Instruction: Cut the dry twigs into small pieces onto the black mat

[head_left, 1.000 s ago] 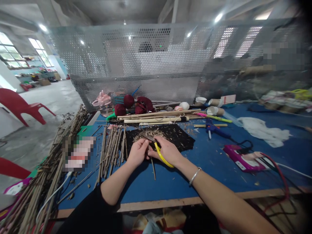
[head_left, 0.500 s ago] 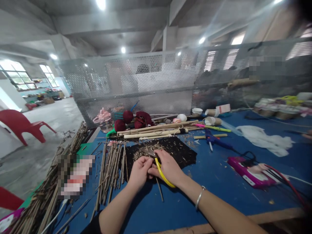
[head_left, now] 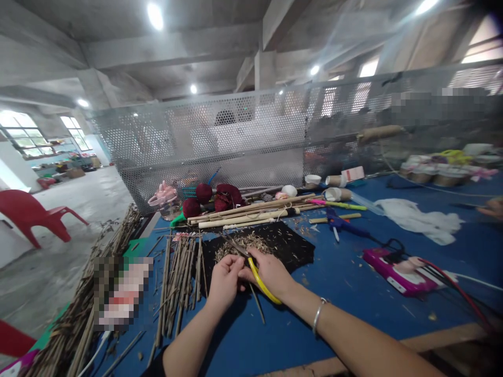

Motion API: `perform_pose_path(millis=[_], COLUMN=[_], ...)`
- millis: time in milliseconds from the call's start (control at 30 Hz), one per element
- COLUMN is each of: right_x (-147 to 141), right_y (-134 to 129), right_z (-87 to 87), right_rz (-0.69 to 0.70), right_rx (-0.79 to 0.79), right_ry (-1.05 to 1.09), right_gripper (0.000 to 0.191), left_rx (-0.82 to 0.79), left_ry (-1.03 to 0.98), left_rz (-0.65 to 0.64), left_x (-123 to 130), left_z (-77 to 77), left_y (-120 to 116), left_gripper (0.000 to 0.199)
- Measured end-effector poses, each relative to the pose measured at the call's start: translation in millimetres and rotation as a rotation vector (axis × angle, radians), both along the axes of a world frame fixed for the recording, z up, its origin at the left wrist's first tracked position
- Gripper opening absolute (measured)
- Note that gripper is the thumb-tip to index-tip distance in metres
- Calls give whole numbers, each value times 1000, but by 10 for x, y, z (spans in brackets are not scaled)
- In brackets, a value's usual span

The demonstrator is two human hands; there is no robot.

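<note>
My right hand [head_left: 269, 272] is closed around yellow-handled scissors [head_left: 261, 281], whose dark blades point up and left over a pile of small twig cuttings [head_left: 251, 243]. Beside it, my left hand [head_left: 226, 277] has its fingers pinched together, touching my right fingers. A thin stick [head_left: 258, 305] slants down from beneath both hands; whether the left fingers grip it is hidden. The cuttings lie on a black cloth [head_left: 294, 248]. Left of my hands, a row of cut sticks [head_left: 176, 283] rests on the blue table [head_left: 275, 345].
A large bundle of twigs [head_left: 82, 298] lies along the left edge, near a blurred-out pinkish item. Dark red balls and pale rods line the back before a perforated metal screen [head_left: 212, 141]. At right are a blue glue gun [head_left: 346, 225], a purple power strip [head_left: 396, 272] and another person's hand [head_left: 493, 208].
The view has shifted slightly. The scissor blades now look a little more apart and show more clearly above the cuttings. Both hands stay in nearly the same place.
</note>
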State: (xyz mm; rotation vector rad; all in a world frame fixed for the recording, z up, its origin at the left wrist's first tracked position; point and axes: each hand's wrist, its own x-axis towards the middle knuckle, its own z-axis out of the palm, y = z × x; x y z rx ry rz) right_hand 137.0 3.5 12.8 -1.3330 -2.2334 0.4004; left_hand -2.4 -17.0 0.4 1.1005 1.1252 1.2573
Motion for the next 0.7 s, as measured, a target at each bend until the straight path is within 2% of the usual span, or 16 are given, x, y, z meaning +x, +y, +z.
perform_pose_path(millis=[267,500,700], right_x=[29,24,-13], right_y=[1,16,4], right_z=[24,-19,-37], right_rz=[-45,30,10], right_rx=[31,107,56], right_ry=[-64,-3,31], right_gripper=[51,65,52], left_rx=[-28,20,13], left_ry=[29,80,75], left_rz=[75,88,80], left_x=[-22,-35,-33], left_z=[76,87,71], left_y=[-13,-15,-9], left_gripper=[38,35,35])
